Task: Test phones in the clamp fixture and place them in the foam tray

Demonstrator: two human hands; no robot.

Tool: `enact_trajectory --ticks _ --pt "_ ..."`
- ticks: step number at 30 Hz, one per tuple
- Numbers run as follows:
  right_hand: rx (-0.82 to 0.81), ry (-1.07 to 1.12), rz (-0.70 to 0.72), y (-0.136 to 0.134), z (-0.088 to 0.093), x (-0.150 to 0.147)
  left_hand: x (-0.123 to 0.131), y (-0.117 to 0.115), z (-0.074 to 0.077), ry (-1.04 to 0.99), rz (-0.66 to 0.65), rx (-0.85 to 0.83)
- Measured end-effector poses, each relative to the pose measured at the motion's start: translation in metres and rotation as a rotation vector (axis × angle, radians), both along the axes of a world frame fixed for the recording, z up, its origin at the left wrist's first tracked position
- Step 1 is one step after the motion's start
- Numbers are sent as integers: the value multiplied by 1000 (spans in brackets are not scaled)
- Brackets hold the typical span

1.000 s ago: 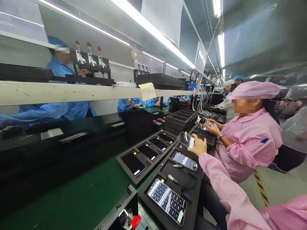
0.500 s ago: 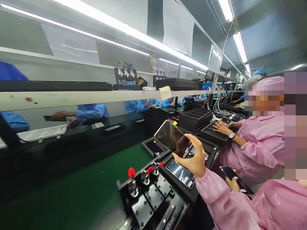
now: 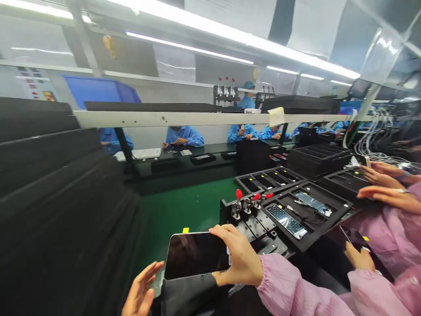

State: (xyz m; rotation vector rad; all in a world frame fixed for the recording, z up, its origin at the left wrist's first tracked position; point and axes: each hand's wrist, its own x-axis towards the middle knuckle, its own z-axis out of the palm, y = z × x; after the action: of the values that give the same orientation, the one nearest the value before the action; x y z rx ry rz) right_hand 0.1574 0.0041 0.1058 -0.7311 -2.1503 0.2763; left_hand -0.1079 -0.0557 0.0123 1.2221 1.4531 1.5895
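Head view: the left hand [image 3: 141,292] is held up at the lower edge with fingers partly spread and thumb apart, nothing gripped in it, its fingertips brought close to the left end of a dark-screened phone [image 3: 194,256]; whether contact is made cannot be told. The state of the right hand cannot be told. The phone is held out sideways above the near side of the bench, its screen turned toward the camera and a yellow tab [image 3: 186,230] stuck at its upper edge, and its right end is pinched between the thumb and fingers of a pink-sleeved co-worker's hand [image 3: 241,256]. A second phone [image 3: 354,237] is held by another hand [image 3: 360,260] farther right. Beyond the gripped phone, a clamp fixture with red knobs [image 3: 239,194] is set beside a black tray [image 3: 320,229], in which a lit phone [image 3: 286,219] is laid near loose cables. Behind these, four dark phones [image 3: 264,181] are lined up beside stacked black trays [image 3: 317,160]. The bench is covered in green [image 3: 187,206].
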Motion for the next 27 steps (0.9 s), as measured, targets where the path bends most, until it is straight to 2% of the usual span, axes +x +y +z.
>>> enact_trajectory --ticks 5,9,15,22,27 --pt "-262 -253 176 15 -37 -28 3 -10 -5 118 -107 24" --pt "-399 -383 222 31 -53 -36 4 -14 -11 293 -231 0" --pt "-530 -468 287 46 -50 -30 2 -15 -12 444 -327 -83" --pt "-500 -543 370 46 -43 -20 4 -18 -10 493 -305 -125" --pt "-497 -587 352 44 -41 -20 2 -17 -13 479 -292 -94"
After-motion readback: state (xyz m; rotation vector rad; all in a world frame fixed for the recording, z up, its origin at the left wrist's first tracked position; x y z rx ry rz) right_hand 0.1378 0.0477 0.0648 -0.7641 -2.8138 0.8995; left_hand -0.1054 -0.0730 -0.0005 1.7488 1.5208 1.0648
